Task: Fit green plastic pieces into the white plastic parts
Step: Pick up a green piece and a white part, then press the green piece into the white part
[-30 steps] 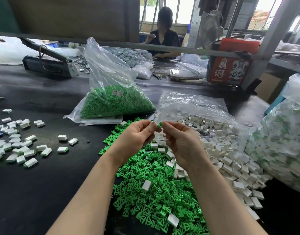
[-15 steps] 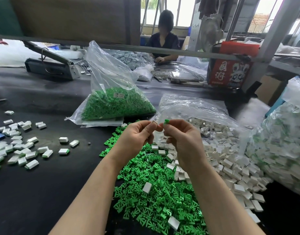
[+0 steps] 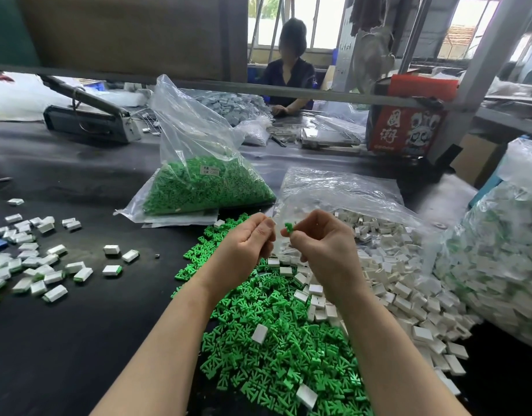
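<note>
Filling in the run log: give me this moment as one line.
right hand: pinches green piece | left hand: curled, contents hidden | hands apart | above green pile

From my feed, daylight pours in through the windows (image 3: pixel 319 22) at the back and blows them out to near white, while the black counter (image 3: pixel 63 340) up front stays dim and shows faint sheen. The plastic bags (image 3: pixel 343 190) catch soft glare. Straight posts bow at the edges from the wide lens, and the far background looks soft.
</note>
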Demonstrator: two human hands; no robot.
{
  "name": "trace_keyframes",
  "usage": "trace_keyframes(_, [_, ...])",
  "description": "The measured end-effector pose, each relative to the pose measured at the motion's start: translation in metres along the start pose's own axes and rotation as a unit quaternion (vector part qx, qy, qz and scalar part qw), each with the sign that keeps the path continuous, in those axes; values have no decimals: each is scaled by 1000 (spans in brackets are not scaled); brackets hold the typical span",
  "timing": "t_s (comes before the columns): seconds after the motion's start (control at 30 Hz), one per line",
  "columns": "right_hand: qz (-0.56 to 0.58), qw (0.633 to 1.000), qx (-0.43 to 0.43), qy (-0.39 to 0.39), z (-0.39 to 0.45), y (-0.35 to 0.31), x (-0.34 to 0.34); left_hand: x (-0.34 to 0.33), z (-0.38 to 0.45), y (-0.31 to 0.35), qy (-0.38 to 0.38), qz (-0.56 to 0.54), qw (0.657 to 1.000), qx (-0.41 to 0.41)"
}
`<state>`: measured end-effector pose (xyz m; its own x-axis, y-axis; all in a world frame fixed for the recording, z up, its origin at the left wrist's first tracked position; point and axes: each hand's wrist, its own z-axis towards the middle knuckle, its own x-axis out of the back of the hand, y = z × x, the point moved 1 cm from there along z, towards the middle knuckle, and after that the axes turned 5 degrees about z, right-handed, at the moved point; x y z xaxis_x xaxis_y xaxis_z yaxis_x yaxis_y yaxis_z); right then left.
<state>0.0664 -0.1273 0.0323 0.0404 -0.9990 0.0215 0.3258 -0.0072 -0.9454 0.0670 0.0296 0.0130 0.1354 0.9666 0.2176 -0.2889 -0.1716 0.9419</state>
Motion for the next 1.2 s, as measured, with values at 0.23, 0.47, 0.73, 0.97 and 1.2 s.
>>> trace_keyframes(0.23, [-75,996,30,-25,-1,3,-7,-4,0,0,-9,16,1000,-7])
trace_keyframes(0.47, [114,989,-94,3,0,7,-4,-7,-3,-1,-40,0,999,0])
trace_keyframes(0.73, [164,979,-122,19,-2,6,-3,-8,-4,-1,-42,10,999,9])
trace_keyframes(0.97, [145,984,-102,21,-2,7,-4,-12,-1,3,-44,-3,999,17])
trace_keyframes(1.2, [87,992,-88,-11,0,5,3,-12,-1,5,-57,39,998,4])
